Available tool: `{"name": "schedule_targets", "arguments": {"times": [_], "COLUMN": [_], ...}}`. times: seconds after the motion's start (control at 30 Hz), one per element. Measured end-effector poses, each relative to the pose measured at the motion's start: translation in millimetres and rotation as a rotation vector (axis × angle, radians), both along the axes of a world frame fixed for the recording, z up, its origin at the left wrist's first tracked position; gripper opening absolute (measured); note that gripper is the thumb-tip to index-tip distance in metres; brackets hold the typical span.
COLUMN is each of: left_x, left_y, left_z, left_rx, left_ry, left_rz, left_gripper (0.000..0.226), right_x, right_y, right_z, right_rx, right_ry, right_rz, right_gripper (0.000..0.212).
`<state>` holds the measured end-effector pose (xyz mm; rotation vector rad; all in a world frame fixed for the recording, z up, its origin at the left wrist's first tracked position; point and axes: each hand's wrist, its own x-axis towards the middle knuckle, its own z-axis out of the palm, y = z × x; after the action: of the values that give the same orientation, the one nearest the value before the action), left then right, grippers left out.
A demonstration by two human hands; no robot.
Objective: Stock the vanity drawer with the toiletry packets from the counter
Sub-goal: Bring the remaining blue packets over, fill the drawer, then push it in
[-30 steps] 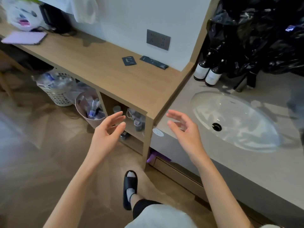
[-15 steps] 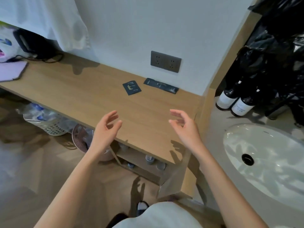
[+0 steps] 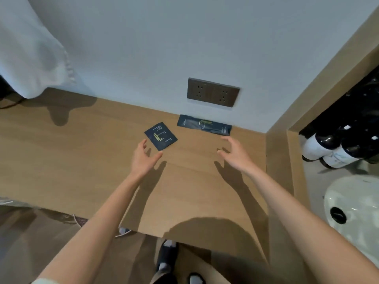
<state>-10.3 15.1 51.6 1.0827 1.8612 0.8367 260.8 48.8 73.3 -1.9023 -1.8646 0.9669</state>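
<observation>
Your left hand (image 3: 143, 158) hovers over the light brown wooden counter (image 3: 82, 160), palm turned inward, fingers spread apart and holding nothing. Its fingertips sit just beside the near corner of the square dark navy toiletry packet with yellow-green print (image 3: 161, 136), but you cannot tell whether they touch it. That packet lies flat and rotated at an angle, toward the counter's back edge and a little away from the wall.

Your right hand (image 3: 233, 153) is also above the counter, fingers loosely curled and apart, empty. It sits near the long, narrow dark navy packet (image 3: 204, 126), which lies flat right along the back edge of the counter, against the pale wall, closer to the counter's back right corner. A gap of bare wood separates your fingertips from it.

The two packets lie near each other without touching. Directly above the long one, a dark grey double wall socket (image 3: 213, 92) is set into the wall.

A wooden side panel (image 3: 276, 160) closes off the counter's right edge. Beyond it stand dark bottles with white labels (image 3: 328, 148), and a white oval basin with a black drain (image 3: 352, 203) shows at the right. A white hanging cloth (image 3: 30, 52) drapes above the counter's back left part. Both your forearms cast shadows on the wood.
</observation>
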Motion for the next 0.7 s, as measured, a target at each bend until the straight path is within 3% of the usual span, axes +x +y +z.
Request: {"name": "schedule_targets", "arguments": {"times": [0.23, 0.43, 0.7], "left_x": [-27, -24, -37], "left_y": [82, 116, 124], "left_z": [-52, -77, -83], "left_rx": [-0.003, -0.156, -0.109], "left_ry": [0.221, 0.433, 0.447], "left_rz": [-0.137, -0.208, -0.245], "left_gripper": [0.074, 0.111, 0.114], "right_x": [-18, -29, -33], "right_y": [90, 134, 146], "right_z": [-47, -78, -86], "right_rx": [0.005, -0.008, -0.028], "right_ry": [-0.199, -0.308, -0.413], "right_rz": [0.025, 0.045, 0.077], "right_gripper": [0.058, 0.056, 0.061]}}
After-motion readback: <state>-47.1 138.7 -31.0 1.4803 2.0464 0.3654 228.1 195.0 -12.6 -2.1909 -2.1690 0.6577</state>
